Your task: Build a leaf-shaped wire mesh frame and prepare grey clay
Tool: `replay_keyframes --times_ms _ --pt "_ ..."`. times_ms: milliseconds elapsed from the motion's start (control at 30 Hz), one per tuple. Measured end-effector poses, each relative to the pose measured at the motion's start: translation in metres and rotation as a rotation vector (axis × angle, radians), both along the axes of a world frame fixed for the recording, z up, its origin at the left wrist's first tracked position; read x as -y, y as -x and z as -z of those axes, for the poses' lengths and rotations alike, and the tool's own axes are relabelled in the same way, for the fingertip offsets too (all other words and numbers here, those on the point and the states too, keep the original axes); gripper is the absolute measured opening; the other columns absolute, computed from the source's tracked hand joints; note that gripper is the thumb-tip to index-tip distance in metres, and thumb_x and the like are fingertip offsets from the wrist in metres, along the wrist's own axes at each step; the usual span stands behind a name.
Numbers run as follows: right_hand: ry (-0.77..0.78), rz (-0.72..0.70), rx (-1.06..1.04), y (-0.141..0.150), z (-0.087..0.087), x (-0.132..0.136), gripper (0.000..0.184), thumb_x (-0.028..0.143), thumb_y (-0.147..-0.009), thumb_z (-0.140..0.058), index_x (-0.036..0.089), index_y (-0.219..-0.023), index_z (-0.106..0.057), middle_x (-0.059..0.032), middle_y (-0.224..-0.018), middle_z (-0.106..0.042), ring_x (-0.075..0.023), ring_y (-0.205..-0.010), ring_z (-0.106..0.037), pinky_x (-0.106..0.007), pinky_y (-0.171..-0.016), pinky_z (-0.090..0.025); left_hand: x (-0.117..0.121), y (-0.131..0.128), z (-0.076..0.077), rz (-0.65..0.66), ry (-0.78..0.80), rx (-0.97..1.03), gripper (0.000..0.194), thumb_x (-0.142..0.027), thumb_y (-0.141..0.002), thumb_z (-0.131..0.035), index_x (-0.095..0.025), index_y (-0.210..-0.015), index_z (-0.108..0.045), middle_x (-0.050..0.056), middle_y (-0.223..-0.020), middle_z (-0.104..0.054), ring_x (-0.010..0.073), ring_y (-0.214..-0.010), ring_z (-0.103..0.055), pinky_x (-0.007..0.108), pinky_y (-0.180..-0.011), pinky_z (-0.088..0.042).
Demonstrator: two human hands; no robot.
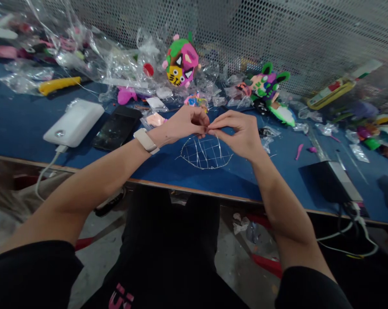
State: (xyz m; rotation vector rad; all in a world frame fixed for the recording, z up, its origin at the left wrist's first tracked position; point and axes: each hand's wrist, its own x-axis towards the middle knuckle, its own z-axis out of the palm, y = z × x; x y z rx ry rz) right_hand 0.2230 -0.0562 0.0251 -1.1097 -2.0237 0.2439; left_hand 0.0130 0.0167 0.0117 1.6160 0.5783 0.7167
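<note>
Wire mesh (206, 159) at the centre of the frame, its upper edge pinched narrowly by the left hand (185, 122) and the right hand (241, 131), whose fingertips nearly meet; on the blue tabletop (245, 180), a white power bank (74, 123) and a black phone (117, 128) occupy the left, a multicoloured mask (182, 62) the upper centre

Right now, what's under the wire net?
Blue tabletop shows through the gaps in the wire net. The left hand and right hand cover part of its far side, so I can't see what's beneath there.
</note>
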Motion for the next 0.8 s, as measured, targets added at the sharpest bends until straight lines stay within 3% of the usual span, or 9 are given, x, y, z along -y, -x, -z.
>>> replay_keyframes --times_ms 200,400,567,800 --pt "0.091 -0.125 -0.072 -0.006 -0.002 0.002 0.011 0.029 -0.09 -0.078 0.031 -0.099 -0.083 -0.0025 -0.108 -0.083 -0.0246 -0.099 -0.079 -0.045 -0.088 -0.068 -0.002 0.0 0.0 0.009 -0.013 -0.007 0.018 -0.016 -0.078 -0.085 -0.018 -0.083 -0.068 0.003 -0.075 -0.074 0.0136 -0.069 -0.071 0.032 -0.073 -0.062" --pt "0.146 -0.092 -0.13 -0.01 -0.001 -0.001 0.008 0.033 -0.086 -0.08 0.027 -0.092 -0.08 -0.0029 -0.093 -0.081 -0.0218 -0.083 -0.076 -0.042 -0.079 -0.067 -0.001 0.0 0.002 0.015 0.017 -0.001 0.022 -0.018 -0.077 -0.087 -0.019 -0.082 -0.066 0.004 -0.073 -0.072 0.0141 -0.068 -0.07 0.033 -0.071 -0.059" --pt "0.138 -0.111 -0.051 -0.009 -0.005 0.0 0.005 0.027 -0.084 -0.078 0.026 -0.089 -0.077 -0.0015 -0.09 -0.079 -0.0196 -0.078 -0.073 -0.039 -0.075 -0.063 0.001 -0.003 0.005 -0.006 0.069 0.028 0.026 -0.015 -0.077 -0.086 -0.019 -0.085 -0.062 0.002 -0.072 -0.071 0.0136 -0.068 -0.069 0.031 -0.067 -0.056" --pt "0.027 -0.123 0.129 -0.01 -0.009 0.001 0.014 0.016 -0.083 -0.072 0.024 -0.081 -0.062 -0.0005 -0.088 -0.076 -0.0191 -0.081 -0.072 -0.036 -0.077 -0.055 -0.009 -0.007 0.023 0.038 0.143 0.051 0.036 -0.012 -0.079 -0.082 -0.021 -0.099 -0.053 0.002 -0.079 -0.074 0.0141 -0.07 -0.071 0.031 -0.065 -0.056"
